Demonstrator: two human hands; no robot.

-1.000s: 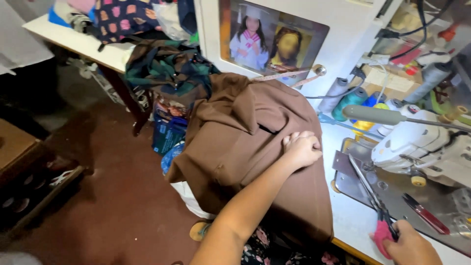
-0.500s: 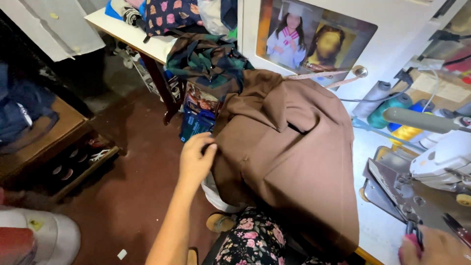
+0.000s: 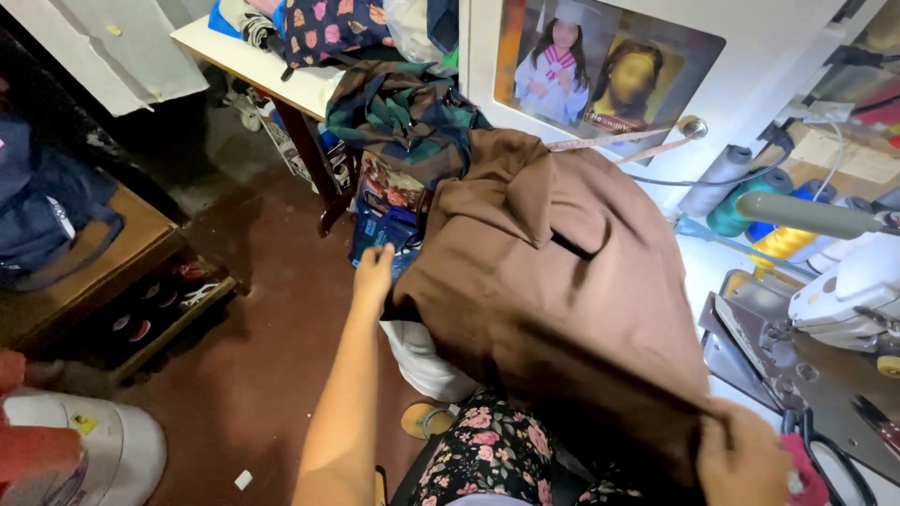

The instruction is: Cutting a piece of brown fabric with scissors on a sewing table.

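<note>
A large brown garment (image 3: 553, 281) is draped over the edge of the white sewing table (image 3: 698, 272) and hangs toward my lap. My left hand (image 3: 373, 272) reaches out to the garment's left edge, fingers together and touching the cloth there; whether it pinches the fabric is hard to see. My right hand (image 3: 745, 459) sits at the lower right, closed on the garment's near corner, beside pink-handled scissors (image 3: 811, 468).
A white sewing machine (image 3: 844, 290) and its metal plate (image 3: 797, 375) lie at the right, with thread cones (image 3: 741, 192) behind. A plaid cloth pile (image 3: 403, 117) sits on a table at the back. A wooden shoe rack (image 3: 122, 281) stands left on the brown floor.
My left hand left the top of the brown garment and swung out to its left edge. My right hand came off the scissors onto the garment's near corner. The view turned left.
</note>
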